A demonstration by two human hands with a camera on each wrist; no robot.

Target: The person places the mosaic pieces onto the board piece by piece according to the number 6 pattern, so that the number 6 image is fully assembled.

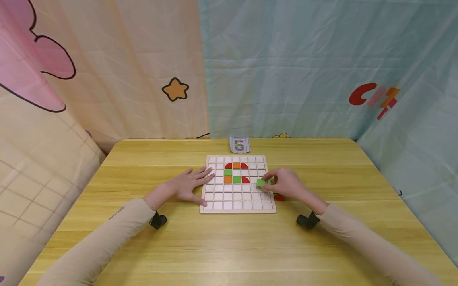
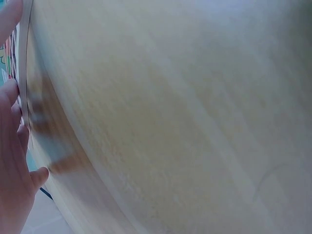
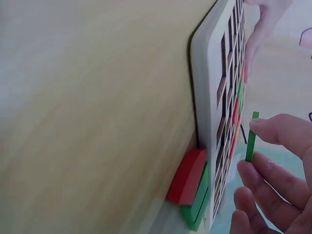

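Note:
A white grid board (image 1: 218, 205) with a pale wooden frame lies on the table. Red quarter-round tiles, orange square tiles and green square tiles fill several of its cells, among them an orange tile (image 1: 228, 180). My right hand (image 1: 287, 183) pinches a green square tile (image 3: 251, 137) between thumb and fingers, above the board's right side. Spread flat, my left hand (image 1: 185, 185) rests on the board's left edge with straight fingers. Beside the board's right edge, partly under my right hand, lie a red tile (image 3: 189, 178) and green tiles (image 3: 199, 204).
Behind the board, a small printed card (image 1: 239, 145) with a coloured grid pattern lies near the table's far edge. The wooden table (image 1: 229, 246) extends toward me. Patterned curtains (image 1: 286, 71) hang around its back and sides.

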